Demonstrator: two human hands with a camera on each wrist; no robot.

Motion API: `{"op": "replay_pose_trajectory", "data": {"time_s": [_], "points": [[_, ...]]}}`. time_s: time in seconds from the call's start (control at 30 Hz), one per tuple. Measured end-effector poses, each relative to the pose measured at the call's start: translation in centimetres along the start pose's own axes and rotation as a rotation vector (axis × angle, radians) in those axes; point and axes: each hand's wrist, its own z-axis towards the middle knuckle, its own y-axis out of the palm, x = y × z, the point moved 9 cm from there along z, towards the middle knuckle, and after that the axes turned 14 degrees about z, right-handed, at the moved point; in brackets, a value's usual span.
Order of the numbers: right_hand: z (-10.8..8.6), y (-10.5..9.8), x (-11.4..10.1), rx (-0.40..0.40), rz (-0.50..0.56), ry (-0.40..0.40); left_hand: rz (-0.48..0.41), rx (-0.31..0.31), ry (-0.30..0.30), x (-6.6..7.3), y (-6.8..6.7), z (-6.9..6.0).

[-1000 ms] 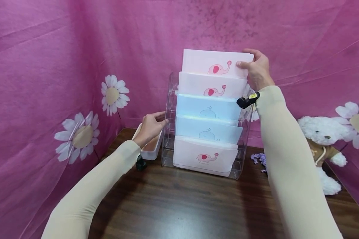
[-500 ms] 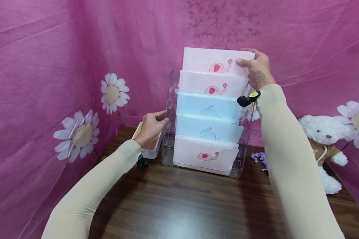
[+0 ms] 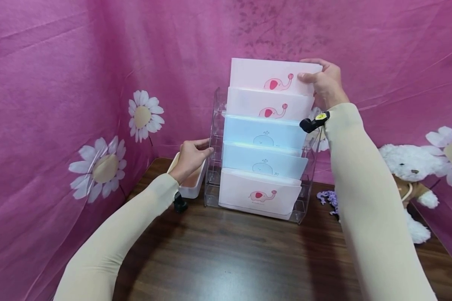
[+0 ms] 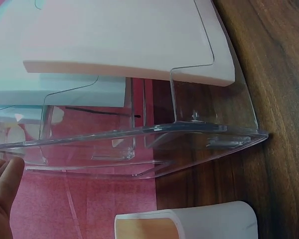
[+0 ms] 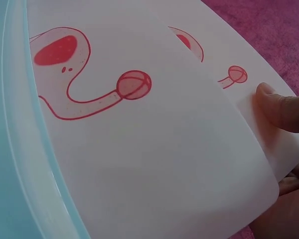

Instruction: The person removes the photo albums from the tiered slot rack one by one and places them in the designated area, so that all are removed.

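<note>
A clear tiered rack (image 3: 212, 184) stands upright, holding pink and blue booklets one above another. At the top, my right hand (image 3: 327, 85) pinches the right edge of the uppermost pink booklet (image 3: 248, 75), thumb on its front and fingers behind. The right wrist view shows that thumb (image 5: 284, 112) on the sheet, beside a second pink booklet (image 5: 189, 164). My left hand (image 3: 192, 159) is at the rack's left side; in the left wrist view its fingers (image 4: 9, 179) lie against the rack's clear edge (image 4: 114, 133), thumb and fingers on either side of it.
Left of the rack, partly behind my left hand, sits a white container (image 3: 190, 192). A white teddy bear (image 3: 410, 167) in brown clothing and a purple stringy item (image 3: 327, 198) are on the right. Pink flowered cloth (image 3: 188, 62) hangs behind the brown wooden table (image 3: 226, 255).
The view has shifted slightly. My right hand and the top booklet stand a little higher and further right in the picture; both hands keep their holds.
</note>
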Motion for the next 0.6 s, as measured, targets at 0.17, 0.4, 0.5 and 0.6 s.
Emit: {"op": "replay_pose_trajectory", "data": {"time_s": [0.17,0.4,0.5,0.6], "points": [[-0.16,-0.17,-0.17,0.015,-0.045,0.010,-0.011,0.003,-0.014,-0.29,0.16,0.16],[-0.37,-0.02,-0.38,0.023,-0.129,-0.005,-0.021,0.014,-0.021,-0.58,0.25,0.20],[-0.43,0.01,-0.53,0.022,-0.158,-0.003,-0.013,0.017,-0.025,-0.62,0.22,0.23],[-0.51,-0.10,-0.63,0.025,-0.186,0.000,-0.001,0.018,-0.024,-0.60,0.23,0.24]]}}
